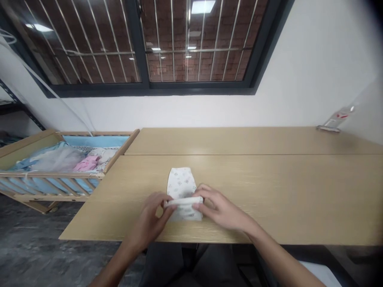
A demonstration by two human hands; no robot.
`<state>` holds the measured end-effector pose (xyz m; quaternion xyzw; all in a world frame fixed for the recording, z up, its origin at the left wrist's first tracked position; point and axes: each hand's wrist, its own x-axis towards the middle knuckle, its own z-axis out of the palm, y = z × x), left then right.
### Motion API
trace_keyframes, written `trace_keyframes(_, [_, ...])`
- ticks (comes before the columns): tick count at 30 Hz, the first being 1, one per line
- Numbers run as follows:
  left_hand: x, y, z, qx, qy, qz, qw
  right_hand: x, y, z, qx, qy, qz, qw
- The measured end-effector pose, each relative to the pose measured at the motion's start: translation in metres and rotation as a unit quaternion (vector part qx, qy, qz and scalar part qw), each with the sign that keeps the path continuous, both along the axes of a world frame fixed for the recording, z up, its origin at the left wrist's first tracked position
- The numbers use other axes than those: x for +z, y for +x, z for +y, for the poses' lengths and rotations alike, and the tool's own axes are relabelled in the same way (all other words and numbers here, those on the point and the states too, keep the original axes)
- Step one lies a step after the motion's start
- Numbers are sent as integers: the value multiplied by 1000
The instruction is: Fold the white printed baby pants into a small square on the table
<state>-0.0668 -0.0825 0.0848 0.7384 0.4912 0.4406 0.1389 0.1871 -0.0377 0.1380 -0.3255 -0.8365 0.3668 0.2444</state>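
A white cloth point(181, 181) with a small printed pattern lies on the wooden table near its front edge, its far part flat and narrowing slightly. Across its middle runs a raised, folded-over band, pinched at both ends. My left hand point(153, 215) grips the band's left end between thumb and fingers. At the right end, my right hand point(220, 207) does the same, fingers on top and thumb on the near side. Below the band, the near part of the cloth rests on the tabletop. Whether it is a garment or a plain cloth, I cannot tell.
The pale wooden table point(284, 187) has a seam across it. At its far right corner stands a clear plastic package point(336, 119). To the left is a wooden crib point(98, 175) with blue lining and pink and white cloths. A barred window is set in the wall behind.
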Motion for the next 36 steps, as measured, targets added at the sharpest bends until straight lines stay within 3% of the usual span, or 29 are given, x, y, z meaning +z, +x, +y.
trace_keyframes(4, [5, 4, 70, 41, -48, 14, 998, -23, -9, 60, -88, 7, 54, 995])
trace_keyframes(8, [-4, 10, 126, 86, -120, 75, 986, -60, -20, 121, -157, 8, 71, 985])
trace_keyframes(11, [-14, 17, 152, 102, -132, 94, 982, -88, -30, 154, -197, 1, 50, 979])
trace_keyframes(14, [-19, 23, 160, 123, -125, 106, 979, -106, -37, 169, -213, 1, 8, 977])
trace_keyframes(17, [-19, 28, 140, 152, -89, 112, 978, -108, -38, 166, -214, 59, -23, 975])
trace_keyframes(20, [-25, 39, 90, 136, -16, 157, 978, -94, -36, 145, -192, 148, -30, 970])
trace_keyframes(24, [-49, 67, 11, 149, 48, 272, 949, -65, -47, 101, -28, 184, -73, 980])
trace_keyframes(26, [-64, 79, -15, 171, 46, 303, 936, -55, -58, 79, 74, 172, -95, 978])
trace_keyframes(29, [-85, 85, -29, 179, 36, 318, 930, -56, -75, 54, 198, 148, -112, 962])
trace_keyframes(31, [-94, 83, -28, 165, 29, 316, 934, -65, -81, 46, 239, 130, -120, 955])
trace_keyframes(36, [-99, 78, -23, 170, 34, 313, 934, -88, -75, 58, 222, 93, -159, 957])
